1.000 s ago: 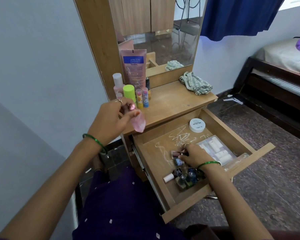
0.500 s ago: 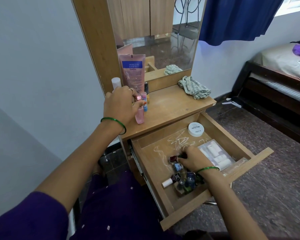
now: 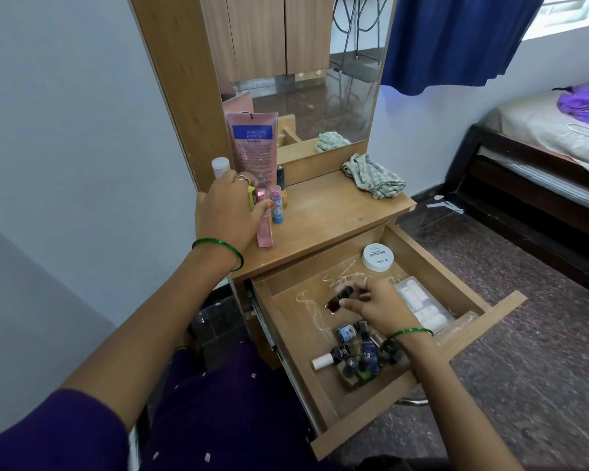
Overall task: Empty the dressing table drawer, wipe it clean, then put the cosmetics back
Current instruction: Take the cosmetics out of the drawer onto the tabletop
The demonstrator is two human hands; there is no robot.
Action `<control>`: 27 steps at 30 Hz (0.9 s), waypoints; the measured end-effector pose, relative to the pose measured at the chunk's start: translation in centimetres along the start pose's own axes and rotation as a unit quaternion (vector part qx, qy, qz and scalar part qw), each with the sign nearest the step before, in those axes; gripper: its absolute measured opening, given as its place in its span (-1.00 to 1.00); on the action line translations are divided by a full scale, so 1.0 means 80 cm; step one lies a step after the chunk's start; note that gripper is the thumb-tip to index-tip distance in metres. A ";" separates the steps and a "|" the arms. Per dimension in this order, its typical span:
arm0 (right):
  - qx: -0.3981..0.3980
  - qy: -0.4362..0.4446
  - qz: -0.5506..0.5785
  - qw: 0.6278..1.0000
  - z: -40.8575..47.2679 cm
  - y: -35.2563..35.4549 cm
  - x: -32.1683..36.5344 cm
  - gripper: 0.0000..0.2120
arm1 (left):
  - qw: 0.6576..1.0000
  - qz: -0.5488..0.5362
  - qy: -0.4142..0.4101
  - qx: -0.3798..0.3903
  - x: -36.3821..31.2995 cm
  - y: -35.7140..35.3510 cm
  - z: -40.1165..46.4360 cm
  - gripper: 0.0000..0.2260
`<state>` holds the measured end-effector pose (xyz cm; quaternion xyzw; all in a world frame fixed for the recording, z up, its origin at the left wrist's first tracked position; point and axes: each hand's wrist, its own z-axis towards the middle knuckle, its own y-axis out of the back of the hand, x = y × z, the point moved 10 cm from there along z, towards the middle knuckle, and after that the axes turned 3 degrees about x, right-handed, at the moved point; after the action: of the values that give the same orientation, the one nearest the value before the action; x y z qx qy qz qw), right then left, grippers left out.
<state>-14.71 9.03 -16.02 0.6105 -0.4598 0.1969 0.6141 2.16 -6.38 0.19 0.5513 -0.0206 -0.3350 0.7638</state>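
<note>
left hand [image 3: 225, 215] fingers grasping pink bottle [image 3: 264, 223] upright on bench [image 3: 334, 212] at 11 o'clock, right hand [image 3: 381, 305] fingers pinching dark red nail polish [image 3: 339, 299] over open drawer [image 3: 296, 321]

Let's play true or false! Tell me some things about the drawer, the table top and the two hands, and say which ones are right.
1. The drawer is pulled open. True.
2. The left hand holds a pink bottle standing on the table top. True.
3. The right hand is empty. False: it pinches a dark red nail polish bottle over the drawer.
4. The round white tub sits on the table top. False: it is inside the drawer, at the back.
5. A crumpled cloth lies on the table top near the mirror. True.
6. All the nail polish is out of the drawer. False: a cluster of small bottles is in its front part.
</note>
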 end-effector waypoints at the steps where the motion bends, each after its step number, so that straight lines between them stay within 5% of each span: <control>1: 0.002 0.014 0.038 0.999 -0.003 0.002 0.006 -0.76 | 1.000 0.002 -0.006 0.001 -0.002 -0.001 -0.001 -0.66; 7: -0.039 0.055 0.175 0.982 -0.013 0.030 0.041 -0.75 | 0.997 0.012 -0.055 -0.044 -0.023 0.009 -0.019 -0.57; 12: -0.085 0.106 0.139 0.981 0.002 0.063 0.095 -0.85 | 0.991 -0.048 -0.092 -0.081 -0.051 0.019 -0.080 -0.80; 19: -0.087 0.138 0.023 0.986 0.070 0.060 0.156 -0.87 | 0.963 -0.040 -0.050 0.263 -0.058 -0.118 -0.162 -0.90; 27: -0.053 0.131 -0.030 0.989 0.116 0.015 0.161 -0.81 | 0.908 0.120 -0.102 0.389 -0.071 -0.162 -0.200 -0.82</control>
<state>-12.22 -3.53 -6.53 0.5594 -0.3663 0.2317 0.7066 -2.15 7.70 -15.26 0.7610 -0.2932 -0.2607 0.5167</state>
